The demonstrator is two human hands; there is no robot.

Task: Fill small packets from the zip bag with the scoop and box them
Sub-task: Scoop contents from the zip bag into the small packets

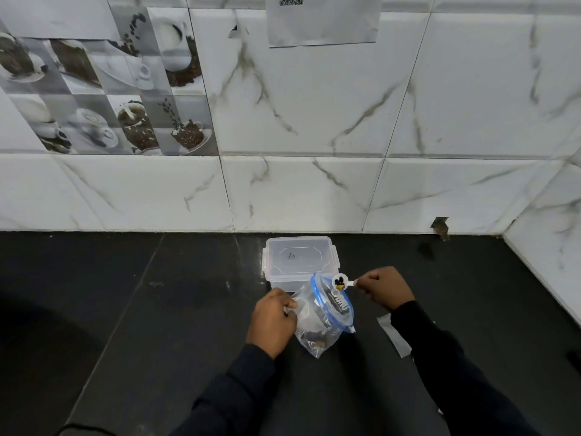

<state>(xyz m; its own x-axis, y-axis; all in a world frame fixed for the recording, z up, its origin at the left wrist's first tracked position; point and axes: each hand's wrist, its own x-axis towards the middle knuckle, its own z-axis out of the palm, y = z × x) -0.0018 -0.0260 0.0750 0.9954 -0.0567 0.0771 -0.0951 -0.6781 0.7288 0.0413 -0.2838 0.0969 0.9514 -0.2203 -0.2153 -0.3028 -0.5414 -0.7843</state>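
A clear zip bag (317, 325) with a blue zip rim stands open on the black counter, dark bits lying at its bottom. My left hand (273, 319) grips something clear at the bag's left side; whether it is the bag's edge or a small packet I cannot tell. My right hand (382, 287) pinches the handle of a small white scoop (341, 282), which hovers over the bag's mouth carrying a few dark and yellow bits. Right behind the bag stands a clear plastic box (300, 258) with its clip lid on. A small packet (393, 335) lies flat on the counter under my right forearm.
The black counter (157, 309) runs back to a white marble-tiled wall, which turns a corner at the far right. A dark object (573, 357) shows at the right edge. A sheet of paper with a QR code hangs on the wall above.
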